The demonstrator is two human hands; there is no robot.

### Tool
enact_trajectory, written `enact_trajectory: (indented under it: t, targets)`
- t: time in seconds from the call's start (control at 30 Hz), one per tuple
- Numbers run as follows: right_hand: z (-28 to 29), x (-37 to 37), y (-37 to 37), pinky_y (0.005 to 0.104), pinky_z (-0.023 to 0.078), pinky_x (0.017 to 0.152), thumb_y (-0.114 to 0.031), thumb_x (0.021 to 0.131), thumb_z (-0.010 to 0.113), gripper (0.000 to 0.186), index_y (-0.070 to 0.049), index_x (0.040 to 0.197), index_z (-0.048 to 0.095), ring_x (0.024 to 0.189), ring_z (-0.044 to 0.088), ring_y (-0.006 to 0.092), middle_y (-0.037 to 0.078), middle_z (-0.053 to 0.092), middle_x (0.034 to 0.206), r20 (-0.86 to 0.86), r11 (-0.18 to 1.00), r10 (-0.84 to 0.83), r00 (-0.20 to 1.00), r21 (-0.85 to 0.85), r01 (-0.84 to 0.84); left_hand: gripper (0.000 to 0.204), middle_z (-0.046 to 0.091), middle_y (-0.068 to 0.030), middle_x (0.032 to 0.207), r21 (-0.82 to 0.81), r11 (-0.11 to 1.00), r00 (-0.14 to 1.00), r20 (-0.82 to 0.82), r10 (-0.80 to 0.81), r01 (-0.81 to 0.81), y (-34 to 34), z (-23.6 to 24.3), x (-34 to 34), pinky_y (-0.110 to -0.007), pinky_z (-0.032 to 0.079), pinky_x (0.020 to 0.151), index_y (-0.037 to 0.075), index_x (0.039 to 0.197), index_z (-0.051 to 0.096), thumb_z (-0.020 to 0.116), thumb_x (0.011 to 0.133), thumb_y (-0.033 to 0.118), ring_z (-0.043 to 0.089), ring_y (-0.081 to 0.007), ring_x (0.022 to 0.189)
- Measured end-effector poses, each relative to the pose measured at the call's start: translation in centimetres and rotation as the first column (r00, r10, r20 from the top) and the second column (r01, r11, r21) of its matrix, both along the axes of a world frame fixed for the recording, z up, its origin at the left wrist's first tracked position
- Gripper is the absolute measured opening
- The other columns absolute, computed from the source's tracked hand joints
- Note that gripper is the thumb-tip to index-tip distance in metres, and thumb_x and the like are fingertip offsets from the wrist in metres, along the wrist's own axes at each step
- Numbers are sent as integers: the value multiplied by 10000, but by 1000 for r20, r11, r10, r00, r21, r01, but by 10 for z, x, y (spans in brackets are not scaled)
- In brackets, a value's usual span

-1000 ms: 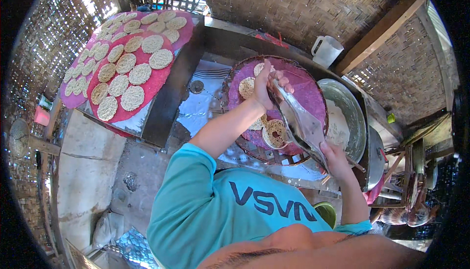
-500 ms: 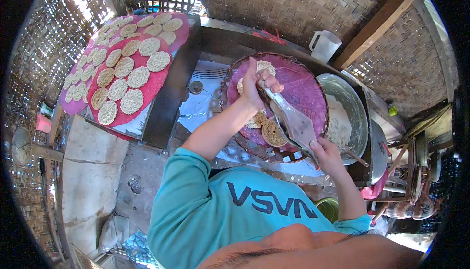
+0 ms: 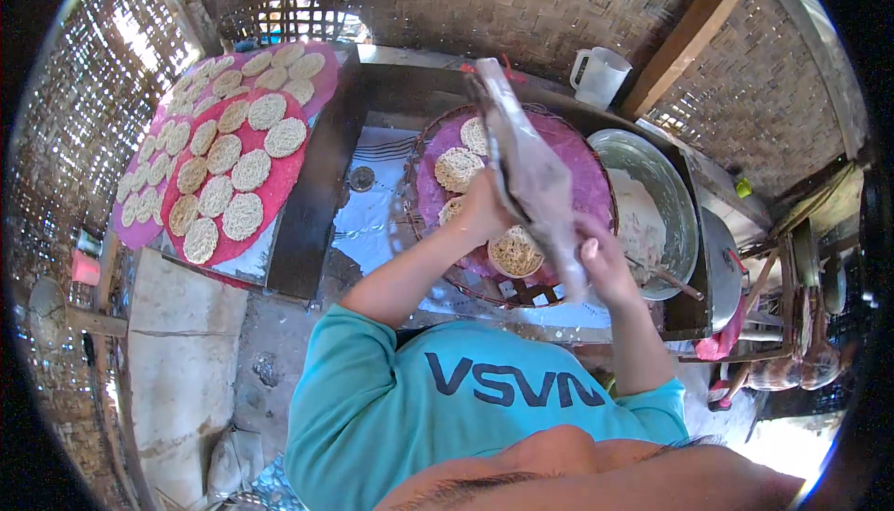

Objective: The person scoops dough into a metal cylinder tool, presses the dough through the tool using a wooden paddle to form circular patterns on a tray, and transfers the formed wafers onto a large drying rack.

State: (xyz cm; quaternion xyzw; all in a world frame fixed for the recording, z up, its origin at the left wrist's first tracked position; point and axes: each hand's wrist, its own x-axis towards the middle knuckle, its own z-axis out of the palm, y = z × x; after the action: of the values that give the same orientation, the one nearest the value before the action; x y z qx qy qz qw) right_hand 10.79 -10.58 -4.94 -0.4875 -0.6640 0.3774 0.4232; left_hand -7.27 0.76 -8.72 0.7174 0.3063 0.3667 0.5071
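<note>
grey sheeting, smeared by blur, gives me the long flat pouch-like thing (image 3: 535, 176) at the middle of my view, tilted steeply, its narrow far end above the tray and its near end toward the person. from my remote seat i see the left grip (image 3: 482, 208) against its dark left edge; the fingers are hidden behind it, so i cannot tell whether they are clamped. the right grip (image 3: 603, 255) is at its right side, thumb raised, and blur keeps me from telling if it is closed on anything.

under both is a round woven tray (image 3: 480, 289), lined with a purple sheet (image 3: 591, 185). pale stringy discs (image 3: 459, 169) lie on its left half, and a round mould (image 3: 517, 255) filled with similar strands sits at the near side.

just right of the tray i have a big basin (image 3: 690, 232) with a whitish mass (image 3: 641, 208) and a stick (image 3: 678, 281) across its near side. a cloudy jug (image 3: 601, 78) stands at the far right. well to the left, more discs (image 3: 216, 196) cover a red sheet (image 3: 290, 178).
</note>
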Motion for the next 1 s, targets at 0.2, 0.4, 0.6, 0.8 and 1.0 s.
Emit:
enact_trajectory:
  t: [0.2,0.4,0.6,0.8,1.0]
  targets:
    - [-48,14,28,352,452,692,-281,772,602,228,-69,826,664,771,589,261,126,606,820,592,939,-279,756,3,343,339,560,-89,911,364,910,980,102,171,-196,29,-92,-62,-346,476,723,42,1104,506,501,846,260,550,-232,810]
    - [-58,15,24,398,458,679,-339,705,624,277,-63,706,660,752,593,306,144,612,767,644,923,-193,740,-136,360,337,545,-63,843,-329,916,649,753,109,229,5,-74,-109,-316,460,609,42,1108,500,462,880,287,507,-206,688]
    - [-54,6,26,397,464,689,-295,667,622,241,-61,707,661,761,596,306,142,616,792,688,915,-177,704,-149,375,270,492,-37,674,-393,522,250,912,324,757,8,-67,-114,-252,385,427,68,893,579,477,870,317,376,-159,527]
    - [-45,10,32,395,468,686,-273,659,619,232,-51,712,659,758,598,305,134,618,794,691,927,-193,697,-104,360,310,493,-54,669,-346,615,333,932,141,708,8,-52,-112,-248,380,422,44,845,566,470,872,338,421,-150,550]
    - [-34,15,54,395,468,677,-284,658,614,245,-48,711,649,723,602,311,145,620,750,633,906,-240,736,-127,405,189,507,-31,648,-214,974,720,665,200,-73,-3,-51,-108,-383,305,806,42,805,536,551,812,230,506,-146,586]
